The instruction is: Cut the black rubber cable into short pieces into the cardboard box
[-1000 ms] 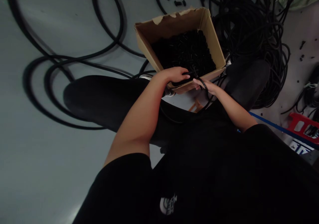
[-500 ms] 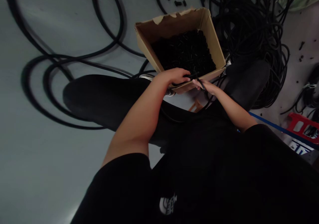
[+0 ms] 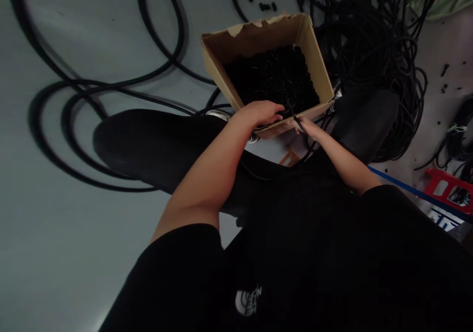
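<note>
A cardboard box (image 3: 216,76) with torn top flaps holds a mass of small black pieces (image 3: 271,73). My left hand (image 3: 263,113) bends over the box's near rim, its fingers curled towards something dark that I cannot make out. Beside it, at the same rim, my right hand (image 3: 309,129) is closed around a thin black cable (image 3: 297,120). The cable's upper end reaches over the box edge near my left fingertips, and below the hand it curves down towards my lap. Dark shadow hides the fingertips in part.
Loops of thick black cable (image 3: 121,83) lie across the grey floor on the left. A tangled cable pile (image 3: 369,46) rises beside the box on the right. Small black bits (image 3: 264,7) lie beyond the box. Further right are a red plastic piece (image 3: 449,189) and a blue strip (image 3: 402,186).
My right hand and the cable in it have shifted slightly to the right. My left hand stays at the box rim, almost unmoved.
</note>
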Demonstrator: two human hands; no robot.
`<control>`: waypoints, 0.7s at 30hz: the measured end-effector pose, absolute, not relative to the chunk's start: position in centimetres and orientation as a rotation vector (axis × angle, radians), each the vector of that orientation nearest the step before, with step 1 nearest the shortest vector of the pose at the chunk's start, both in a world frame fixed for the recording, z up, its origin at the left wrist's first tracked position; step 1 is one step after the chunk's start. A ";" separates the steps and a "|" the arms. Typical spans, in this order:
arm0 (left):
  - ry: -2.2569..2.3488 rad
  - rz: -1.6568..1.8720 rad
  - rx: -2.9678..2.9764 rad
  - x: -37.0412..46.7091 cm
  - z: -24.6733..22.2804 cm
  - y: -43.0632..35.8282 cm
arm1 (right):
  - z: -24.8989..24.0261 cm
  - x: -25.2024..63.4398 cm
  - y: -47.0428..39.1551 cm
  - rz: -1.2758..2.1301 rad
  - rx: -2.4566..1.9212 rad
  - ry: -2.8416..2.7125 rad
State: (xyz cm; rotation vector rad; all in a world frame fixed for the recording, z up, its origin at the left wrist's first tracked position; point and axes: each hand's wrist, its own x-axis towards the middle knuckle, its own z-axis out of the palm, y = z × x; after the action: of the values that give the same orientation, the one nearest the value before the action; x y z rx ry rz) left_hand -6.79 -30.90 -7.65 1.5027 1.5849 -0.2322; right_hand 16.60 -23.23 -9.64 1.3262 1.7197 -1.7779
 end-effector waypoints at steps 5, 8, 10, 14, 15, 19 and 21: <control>1.625 -0.241 1.447 -7.2 -7.4 -30.8 | -10.3 17.0 -23.1 -1.685 1.382 1.741; 1.640 -0.236 1.436 -7.5 -7.2 -30.8 | -10.3 16.9 -23.1 -1.705 1.415 1.744; 1.664 -0.210 1.407 -7.5 -7.1 -30.9 | -10.1 16.7 -23.1 -1.705 1.435 1.742; 1.699 -0.206 1.369 -7.5 -7.1 -30.9 | -10.0 16.4 -23.2 -1.716 1.464 1.731; 1.704 -0.212 1.367 -7.5 -7.2 -30.9 | -10.0 16.3 -23.2 -1.713 1.470 1.725; 1.727 -0.210 1.356 -7.7 -7.7 -30.9 | -10.2 16.4 -23.1 -1.665 1.456 1.756; 1.731 -0.199 1.354 -7.8 -8.0 -31.0 | -10.2 16.6 -22.9 -1.643 1.426 1.802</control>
State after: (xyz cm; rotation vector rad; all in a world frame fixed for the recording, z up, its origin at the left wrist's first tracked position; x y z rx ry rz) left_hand -7.83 -30.96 -8.02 1.3545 1.7308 -0.1990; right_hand 16.62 -22.94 -10.24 1.4256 1.8018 -1.6428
